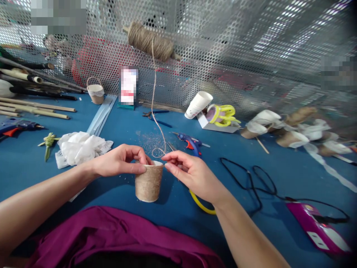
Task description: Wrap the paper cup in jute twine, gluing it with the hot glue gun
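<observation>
My left hand point(125, 160) grips the rim of a small cup point(148, 184) wrapped in brown, bark-like material, fingers inside and thumb outside. The cup is upright just above or on the blue table; which one I cannot tell. At the cup's right rim, my right hand point(185, 169) pinches the end of a thin twine point(154, 93). This twine hangs from a spool point(149, 41) on the mesh panel and makes a small loop beside my fingertips. Beyond my right hand lies a blue glue gun point(189, 143); yellow-handled scissors point(202, 204) are partly hidden under that hand.
White lace point(83, 147) lies left, near sticks point(36, 108) and another glue gun point(16, 126). A small handled basket point(95, 91), pliers point(157, 116), a white paper cup point(198, 104) and yellow tape rolls point(223, 114) stand behind. A black cable point(251, 178) reaches a purple power strip point(318, 229).
</observation>
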`<state>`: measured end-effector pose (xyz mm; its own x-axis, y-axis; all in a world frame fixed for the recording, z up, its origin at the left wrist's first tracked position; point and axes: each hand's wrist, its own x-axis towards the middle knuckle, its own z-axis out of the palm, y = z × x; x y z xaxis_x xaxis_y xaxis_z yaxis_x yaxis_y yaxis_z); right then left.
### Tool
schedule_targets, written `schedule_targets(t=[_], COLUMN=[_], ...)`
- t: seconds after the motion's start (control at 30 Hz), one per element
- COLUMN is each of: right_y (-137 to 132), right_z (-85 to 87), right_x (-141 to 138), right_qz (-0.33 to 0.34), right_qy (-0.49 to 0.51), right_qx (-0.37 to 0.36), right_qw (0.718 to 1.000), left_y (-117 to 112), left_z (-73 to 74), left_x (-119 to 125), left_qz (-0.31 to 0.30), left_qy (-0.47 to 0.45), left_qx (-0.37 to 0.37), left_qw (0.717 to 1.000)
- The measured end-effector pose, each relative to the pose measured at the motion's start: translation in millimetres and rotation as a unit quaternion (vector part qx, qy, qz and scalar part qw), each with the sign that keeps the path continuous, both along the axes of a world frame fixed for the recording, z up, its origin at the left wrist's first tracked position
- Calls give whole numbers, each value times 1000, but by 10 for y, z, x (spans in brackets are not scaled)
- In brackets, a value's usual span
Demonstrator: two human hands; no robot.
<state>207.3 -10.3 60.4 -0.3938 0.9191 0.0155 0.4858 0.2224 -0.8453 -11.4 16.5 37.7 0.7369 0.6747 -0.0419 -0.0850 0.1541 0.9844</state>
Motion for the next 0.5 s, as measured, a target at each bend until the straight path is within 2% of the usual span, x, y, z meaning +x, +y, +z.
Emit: schedule_targets(t=[0.2, 0.37, 0.5], right_y=[19, 17, 16], right_z=[-48, -90, -107], right_x=[12, 19, 32], right_qz=[34, 27, 29], right_qy=[34, 81, 105], right_qx=[-45, -143, -164], right_qw=[998, 986, 980], left_y=[-3, -8, 0], left_z=[9, -6, -13], left_x=[-5, 4, 6], left_qz=[-14, -10, 4], left_qy=[-24, -42, -52], left_qx=[-29, -46, -51], left_qw=[999, 998, 997])
